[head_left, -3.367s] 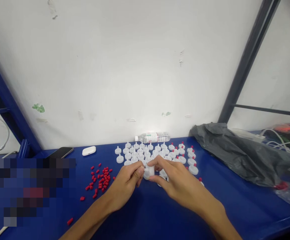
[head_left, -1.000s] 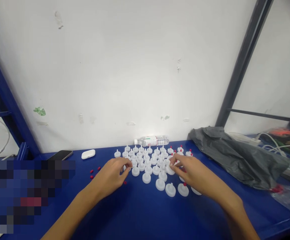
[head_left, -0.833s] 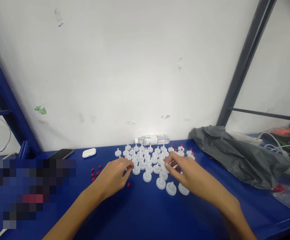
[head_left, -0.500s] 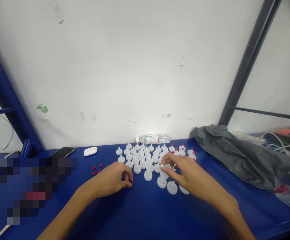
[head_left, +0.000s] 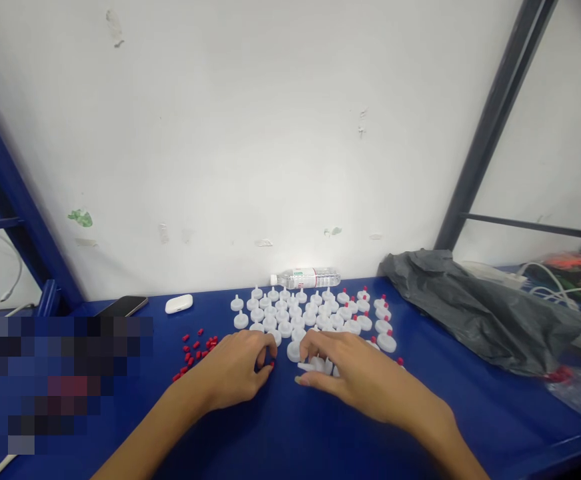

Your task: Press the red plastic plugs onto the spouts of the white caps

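Observation:
My left hand [head_left: 237, 367] pinches a small red cap [head_left: 271, 364] between thumb and fingertips, just above the blue table. To its right, my right hand [head_left: 357, 367] grips a white nozzle lid [head_left: 307, 367], tipped over so its spout points left toward the red cap; the fingers hide much of it. Rows of white nozzle lids [head_left: 241, 321] stand spout-up beyond both hands. At the right of the group, several lids wear red caps [head_left: 383, 298]. Loose red caps [head_left: 197, 345] lie scattered left of my left hand, partly behind it.
A clear bottle [head_left: 305, 277] lies on its side against the wall. Further left are a white earbud case [head_left: 179, 304] and a phone [head_left: 126, 306]. A grey plastic bag [head_left: 480, 313] sprawls over the right side of the blue table [head_left: 290, 440].
My right hand has come left and nearer, bringing a lid with its spout turned toward my left hand. The left hand has shifted slightly right, and more loose red caps show.

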A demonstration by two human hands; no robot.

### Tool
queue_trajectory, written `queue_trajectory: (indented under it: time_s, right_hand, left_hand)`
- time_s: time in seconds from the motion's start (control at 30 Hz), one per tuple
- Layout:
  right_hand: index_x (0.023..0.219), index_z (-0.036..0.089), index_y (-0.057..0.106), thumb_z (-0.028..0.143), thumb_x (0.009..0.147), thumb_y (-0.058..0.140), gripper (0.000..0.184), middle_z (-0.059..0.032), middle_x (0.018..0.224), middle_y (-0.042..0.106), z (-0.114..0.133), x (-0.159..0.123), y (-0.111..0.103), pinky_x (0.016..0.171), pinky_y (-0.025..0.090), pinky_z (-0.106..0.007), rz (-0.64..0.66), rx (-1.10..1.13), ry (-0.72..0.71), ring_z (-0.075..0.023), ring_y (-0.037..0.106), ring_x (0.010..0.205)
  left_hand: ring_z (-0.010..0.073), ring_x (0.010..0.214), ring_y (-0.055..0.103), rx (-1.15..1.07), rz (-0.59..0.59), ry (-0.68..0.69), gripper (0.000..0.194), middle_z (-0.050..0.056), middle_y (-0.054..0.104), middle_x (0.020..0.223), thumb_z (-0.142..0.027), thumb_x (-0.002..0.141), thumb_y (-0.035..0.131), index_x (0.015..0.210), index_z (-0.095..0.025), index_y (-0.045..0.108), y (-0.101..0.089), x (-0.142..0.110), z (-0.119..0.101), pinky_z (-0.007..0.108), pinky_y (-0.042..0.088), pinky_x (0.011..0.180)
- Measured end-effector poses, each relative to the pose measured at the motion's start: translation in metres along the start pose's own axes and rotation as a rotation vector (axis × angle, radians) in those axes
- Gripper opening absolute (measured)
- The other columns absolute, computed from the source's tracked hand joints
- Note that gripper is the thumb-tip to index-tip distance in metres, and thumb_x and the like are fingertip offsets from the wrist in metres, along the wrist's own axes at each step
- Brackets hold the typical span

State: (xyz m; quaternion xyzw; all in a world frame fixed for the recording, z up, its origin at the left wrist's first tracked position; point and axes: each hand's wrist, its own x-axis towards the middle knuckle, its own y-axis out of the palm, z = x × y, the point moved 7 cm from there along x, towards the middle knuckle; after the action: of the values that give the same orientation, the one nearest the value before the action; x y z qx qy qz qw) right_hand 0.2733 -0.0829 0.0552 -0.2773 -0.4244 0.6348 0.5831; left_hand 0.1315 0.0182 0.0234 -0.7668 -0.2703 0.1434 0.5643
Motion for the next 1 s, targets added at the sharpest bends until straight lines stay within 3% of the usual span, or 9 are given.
queue_trajectory:
  time_s: [0.13,0.4,0.57,0.83,1.0]
  right_hand:
    - [0.108,0.029,0.063,0.044,0.095,0.064,0.02,0.0014,0.102,0.069,0.002,0.0,0.002,0.08,0.043,-0.031,0.03,0.011,-0.021,-0.0199,0.062,0.092]
    - [0.115,0.03,0.057,0.057,0.093,0.061,0.035,0.0012,0.091,0.069,-0.001,0.002,-0.003,0.075,0.044,-0.031,-0.028,-0.027,0.015,-0.0217,0.063,0.086]
    - [0.114,0.029,0.055,0.061,0.094,0.057,0.037,0.0006,0.087,0.069,-0.002,0.002,-0.004,0.072,0.043,-0.031,-0.054,-0.07,0.008,-0.0228,0.064,0.083]
    - [0.109,0.027,0.052,0.06,0.094,0.057,0.035,0.0025,0.08,0.064,-0.005,0.003,-0.004,0.07,0.042,-0.029,-0.092,0.006,-0.013,-0.0198,0.062,0.076]
    - [0.104,0.026,0.052,0.056,0.095,0.059,0.032,0.0019,0.086,0.064,-0.007,0.006,-0.006,0.069,0.042,-0.027,-0.124,0.037,-0.005,-0.0175,0.06,0.075]
  left_hand:
    - [0.0173,0.073,0.061,-0.013,-0.021,0.063,0.013,-0.001,0.067,0.082,-0.023,0.087,0.055,0.09,-0.025,0.067,0.001,0.0,-0.006,0.027,0.039,0.064]
    - [0.0143,0.065,0.062,-0.237,-0.143,0.071,0.013,-0.002,0.071,0.076,-0.027,0.092,0.059,0.092,-0.024,0.071,-0.002,0.002,-0.023,0.026,0.044,0.066]
    - [0.0132,0.073,0.064,-0.38,-0.26,0.172,0.014,0.0,0.074,0.093,-0.024,0.094,0.061,0.101,-0.025,0.072,0.001,0.0,-0.035,0.024,0.046,0.067]
    - [0.0139,0.075,0.063,-0.364,-0.313,0.213,0.014,0.002,0.073,0.096,-0.024,0.097,0.058,0.102,-0.023,0.072,0.0,0.001,-0.031,0.025,0.048,0.07]
    - [0.0148,0.078,0.064,-0.325,-0.342,0.223,0.015,0.002,0.073,0.096,-0.024,0.098,0.057,0.102,-0.023,0.071,-0.005,0.0,-0.032,0.026,0.049,0.073]
